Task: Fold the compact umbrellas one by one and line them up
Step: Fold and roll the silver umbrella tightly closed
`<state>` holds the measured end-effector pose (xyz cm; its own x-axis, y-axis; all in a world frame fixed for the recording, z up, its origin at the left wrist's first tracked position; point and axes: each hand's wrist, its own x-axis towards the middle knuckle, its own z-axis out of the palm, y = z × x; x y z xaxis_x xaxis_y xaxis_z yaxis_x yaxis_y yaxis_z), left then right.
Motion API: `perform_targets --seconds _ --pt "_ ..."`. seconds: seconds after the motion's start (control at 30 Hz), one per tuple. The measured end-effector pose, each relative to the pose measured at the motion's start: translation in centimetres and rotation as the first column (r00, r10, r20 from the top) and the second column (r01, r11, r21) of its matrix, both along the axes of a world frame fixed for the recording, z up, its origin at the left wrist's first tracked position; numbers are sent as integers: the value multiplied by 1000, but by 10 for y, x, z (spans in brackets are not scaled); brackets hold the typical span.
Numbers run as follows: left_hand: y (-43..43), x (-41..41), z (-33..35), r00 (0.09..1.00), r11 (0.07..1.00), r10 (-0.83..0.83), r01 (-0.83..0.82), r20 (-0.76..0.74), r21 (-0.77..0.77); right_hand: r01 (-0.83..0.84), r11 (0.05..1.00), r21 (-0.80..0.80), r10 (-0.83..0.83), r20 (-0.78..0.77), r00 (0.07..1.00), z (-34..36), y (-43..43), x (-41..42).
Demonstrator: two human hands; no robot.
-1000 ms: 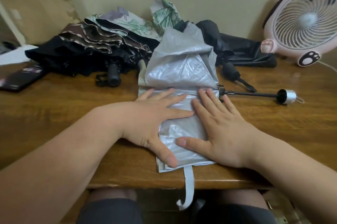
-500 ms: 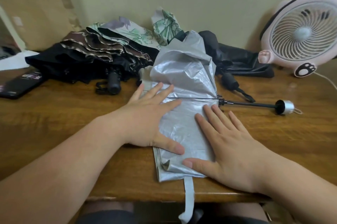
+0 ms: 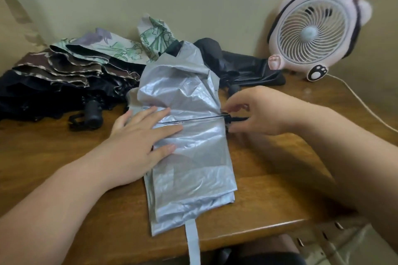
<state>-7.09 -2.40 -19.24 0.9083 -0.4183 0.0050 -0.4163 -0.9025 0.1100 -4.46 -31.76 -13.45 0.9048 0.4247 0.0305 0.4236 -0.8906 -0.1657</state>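
The left hand (image 3: 140, 135) lies open and flat on the silver umbrella (image 3: 193, 161), palm down. Its fingers are straight and slightly spread, pointing right across the cloth, and the thumb rests on the cloth nearer the person. The left forearm comes in from the lower left, low over the table (image 3: 53, 157).

The right hand (image 3: 260, 111) is at the right edge of the silver cloth, its fingers curled in. The thumb sits below and the fingers above the black shaft (image 3: 235, 118) where it comes out of the cloth, pinching it. The hand is a little blurred, so the exact hold is hard to make out. The wrist is raised off the table and the forearm runs in from the right.

The silver umbrella lies in the middle of the table, its lower half flattened and its upper half bunched up. Its strap (image 3: 192, 243) hangs over the near table edge.

Behind it lie more umbrellas in a loose pile: a brown patterned umbrella (image 3: 64, 66), a flowered umbrella (image 3: 112, 47) and a black umbrella (image 3: 252, 68). A pink fan (image 3: 312, 31) stands at the far right corner with its cable (image 3: 364, 103) trailing across the table.
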Motion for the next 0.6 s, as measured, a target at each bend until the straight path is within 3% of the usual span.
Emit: perform_targets --seconds 0.13,0.37,0.5,0.6 --pt "1 5 -2 996 998 0 6 92 -67 -55 998 -17 54 -57 997 -10 8 25" --pt "-1 20 -8 966 975 -17 73 258 -210 -101 978 182 99 17 995 -34 -11 40" --pt "-9 17 -3 959 959 -182 221 215 -176 -92 970 226 83 45 995 -42 -12 40" --pt "-15 5 3 927 934 -337 351 166 -67 -78 968 240 72 35 997 -43 -12 40"
